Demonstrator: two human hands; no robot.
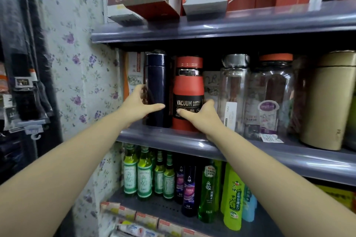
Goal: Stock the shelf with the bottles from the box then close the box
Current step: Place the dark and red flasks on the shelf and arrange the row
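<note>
The left hand (137, 105) grips the dark blue bottle (157, 90). The right hand (202, 114) grips the red bottle (188, 90). Both bottles stand side by side on the middle shelf (192, 141).

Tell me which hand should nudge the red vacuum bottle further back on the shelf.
Right. The right hand already grips the red vacuum bottle around its black label, at the front edge of the middle shelf. The left hand is occupied, wrapped round the dark blue bottle beside it.
</note>
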